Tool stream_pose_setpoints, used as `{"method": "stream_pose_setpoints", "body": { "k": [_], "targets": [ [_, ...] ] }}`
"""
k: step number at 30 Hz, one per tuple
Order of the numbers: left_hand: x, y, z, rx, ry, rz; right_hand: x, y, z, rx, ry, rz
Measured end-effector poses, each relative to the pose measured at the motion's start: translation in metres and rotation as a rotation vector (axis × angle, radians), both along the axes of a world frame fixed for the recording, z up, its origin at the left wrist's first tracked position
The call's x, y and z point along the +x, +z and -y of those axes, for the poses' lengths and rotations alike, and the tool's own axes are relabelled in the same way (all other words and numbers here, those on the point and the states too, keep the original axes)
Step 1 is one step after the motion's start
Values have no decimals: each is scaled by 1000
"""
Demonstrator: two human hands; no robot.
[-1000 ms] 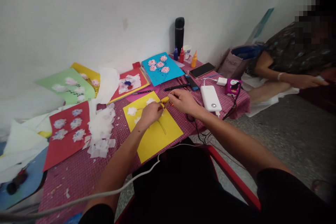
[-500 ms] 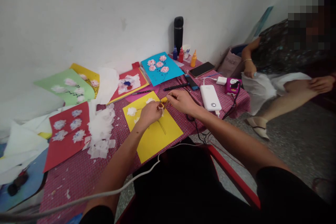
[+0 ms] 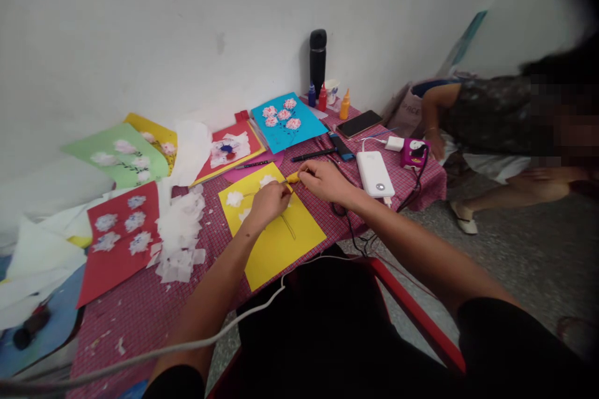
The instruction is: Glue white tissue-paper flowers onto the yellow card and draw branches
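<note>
Checked table (image 3: 135,318) stands by a pale wall (image 3: 140,25). Yellow sheet (image 3: 281,255) lies beneath your left hand (image 3: 270,202), long axis far left to near right; your right hand (image 3: 324,181) is just past its right edge. Both hands' fingers curl inward; grip, if any, can't be told. Sheet bears white tufts (image 3: 234,199), thin stem lines (image 3: 289,226).

It looked like a makeshift craft corner in a plain room: a cloth-covered bench (image 3: 150,308) by a marked pale wall (image 3: 163,43) bore flower pictures (image 3: 304,136), thin white scraps (image 3: 180,230) and coloured bottles (image 3: 345,106).
</note>
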State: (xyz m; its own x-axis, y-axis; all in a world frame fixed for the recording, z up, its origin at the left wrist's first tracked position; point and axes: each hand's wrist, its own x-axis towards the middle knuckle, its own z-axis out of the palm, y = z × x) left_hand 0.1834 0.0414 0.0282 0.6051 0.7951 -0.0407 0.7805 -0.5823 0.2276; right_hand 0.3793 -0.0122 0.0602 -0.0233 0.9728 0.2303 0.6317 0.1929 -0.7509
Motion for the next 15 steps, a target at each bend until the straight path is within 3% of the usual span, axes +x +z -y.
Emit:
{"method": "stream_pose_setpoints", "body": {
  "k": [15],
  "targets": [
    [3, 4, 3, 16, -11, -34, 1, 3, 5, -41, -53, -92]
  ]
}}
